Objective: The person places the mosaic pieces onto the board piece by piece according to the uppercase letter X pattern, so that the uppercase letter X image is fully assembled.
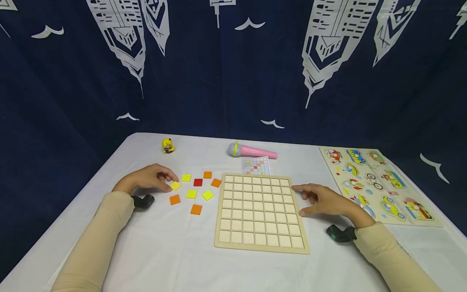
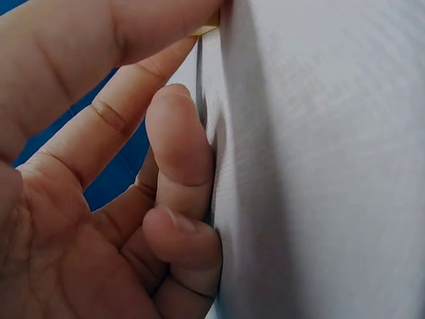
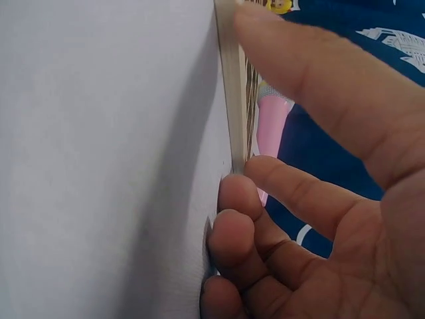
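My left hand (image 1: 151, 178) is at the left of the loose square tiles, pinching a yellow tile (image 1: 175, 185) between thumb and index finger. In the left wrist view only a sliver of that yellow tile (image 2: 210, 28) shows by the fingertips; the other fingers curl against the cloth. Near it lie several more yellow, orange and red tiles, such as the red tile (image 1: 198, 182) and an orange tile (image 1: 175, 199). A wooden grid board (image 1: 262, 249) lies at the middle. My right hand (image 1: 324, 199) touches the board's right edge with thumb and index fingertip.
A small patterned card (image 1: 255, 165) lies behind the board, with a pink toy microphone (image 1: 255, 151) beyond it. At the back left sits a yellow-haired figurine (image 1: 168, 146). A picture puzzle board (image 1: 379, 182) covers the right side of the white-clothed table (image 1: 164, 251).
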Motion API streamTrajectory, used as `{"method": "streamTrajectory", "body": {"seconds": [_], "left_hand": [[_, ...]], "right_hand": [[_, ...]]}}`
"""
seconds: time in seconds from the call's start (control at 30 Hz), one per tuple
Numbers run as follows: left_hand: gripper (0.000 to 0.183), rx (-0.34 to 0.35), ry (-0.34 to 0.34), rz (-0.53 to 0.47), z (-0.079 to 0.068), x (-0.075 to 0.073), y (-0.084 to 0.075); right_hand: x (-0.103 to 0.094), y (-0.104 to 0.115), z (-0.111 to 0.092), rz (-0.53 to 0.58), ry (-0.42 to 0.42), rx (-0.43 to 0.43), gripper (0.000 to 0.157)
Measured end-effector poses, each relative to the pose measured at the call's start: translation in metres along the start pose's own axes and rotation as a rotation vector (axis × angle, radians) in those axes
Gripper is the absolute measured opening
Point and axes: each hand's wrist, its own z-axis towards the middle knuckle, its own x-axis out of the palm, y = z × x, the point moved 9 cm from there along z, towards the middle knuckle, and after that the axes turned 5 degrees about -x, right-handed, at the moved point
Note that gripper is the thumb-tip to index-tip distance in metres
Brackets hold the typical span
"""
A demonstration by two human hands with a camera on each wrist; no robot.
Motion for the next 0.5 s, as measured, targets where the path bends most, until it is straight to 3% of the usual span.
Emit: {"method": "streamTrajectory", "body": {"seconds": [0.5], "left_hand": [[0.033, -0.002, -0.085, -0.016, 0.0002, -0.0031, -0.0032]], "right_hand": [[0.0, 0.0024, -0.0002, -0.025, -0.009, 0.004, 0.077]]}}
